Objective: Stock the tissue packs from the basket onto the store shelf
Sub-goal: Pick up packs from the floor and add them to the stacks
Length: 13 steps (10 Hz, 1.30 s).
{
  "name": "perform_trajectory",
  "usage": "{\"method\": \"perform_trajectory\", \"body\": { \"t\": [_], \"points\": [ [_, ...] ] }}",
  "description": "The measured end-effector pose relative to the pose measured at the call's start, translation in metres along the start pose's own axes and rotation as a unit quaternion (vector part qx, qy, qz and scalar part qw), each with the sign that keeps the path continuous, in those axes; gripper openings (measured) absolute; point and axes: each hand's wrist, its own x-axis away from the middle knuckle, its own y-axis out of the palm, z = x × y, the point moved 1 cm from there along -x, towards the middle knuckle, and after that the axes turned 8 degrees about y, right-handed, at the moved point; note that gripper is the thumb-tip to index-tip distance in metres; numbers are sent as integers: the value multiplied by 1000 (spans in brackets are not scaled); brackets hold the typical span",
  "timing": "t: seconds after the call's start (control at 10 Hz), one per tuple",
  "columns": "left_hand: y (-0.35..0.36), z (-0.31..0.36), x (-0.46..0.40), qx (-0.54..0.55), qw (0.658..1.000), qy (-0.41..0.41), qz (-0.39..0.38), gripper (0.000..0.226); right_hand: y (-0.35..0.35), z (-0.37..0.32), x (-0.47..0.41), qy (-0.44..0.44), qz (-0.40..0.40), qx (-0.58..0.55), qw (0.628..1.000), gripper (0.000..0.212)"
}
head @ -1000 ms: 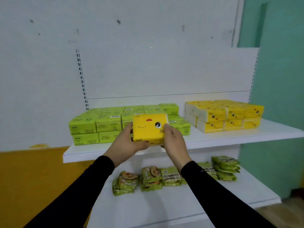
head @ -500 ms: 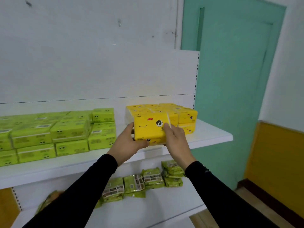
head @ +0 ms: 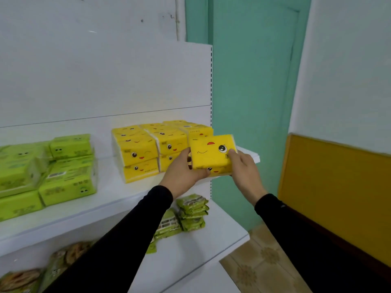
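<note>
- White metal store shelf (head: 118, 193) stands against a pale wall, beside a teal door (head: 251, 102) and a mustard-yellow wall panel (head: 334, 187); patterned tan floor tiles (head: 262, 263) lie below.
- Lime-green plastic-wrapped tissue packs (head: 67, 178) sit stacked at the shelf's left; yellow plastic-wrapped tissue packs with cartoon faces (head: 146, 151) are stacked to their right.
- Left hand (head: 183, 172) and right hand (head: 243, 168), fingers curled, grip one yellow cartoon-face tissue pack (head: 212, 154) by its two ends, just beside the yellow stack at the shelf's right end.
- Green snack packets (head: 191, 210) lie on the lower shelf board (head: 190, 256).
- Print on the packs is too small to read.
</note>
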Motion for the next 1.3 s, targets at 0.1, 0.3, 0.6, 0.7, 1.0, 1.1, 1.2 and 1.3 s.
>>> {"method": "perform_trajectory", "body": {
  "t": [0.1, 0.3, 0.6, 0.7, 1.0, 1.1, 1.2, 1.3],
  "points": [
    [28, -4, -25, -50, 999, 4, 12, 65, -17, 19, -29, 3, 5, -12, 1000, 47],
    [96, -32, -104, -100, 993, -14, 54, 68, -45, 68, -124, 0, -21, -21, 1000, 46],
    [171, -55, -208, -143, 963, -135, 184, 42, -53, 125, -282, 3, -174, 29, 984, 38],
    [187, -63, -222, -197, 939, -178, 217, 54, -36, 146, -314, -5, -210, 120, 970, 43],
    [206, -59, -259, -361, 909, -152, 142, 63, -5, 161, -354, -35, -243, 134, 960, 34],
    [203, -73, -282, -378, 901, -178, 112, 63, 8, 162, -368, -47, -258, 126, 957, 33],
    [189, -80, -304, -357, 893, -250, 110, 55, 25, 160, -383, -21, -288, 104, 952, 32],
    [174, -95, -329, -319, 905, -248, 132, 47, 43, 158, -399, 21, -314, 38, 948, 40]
  ]
}}
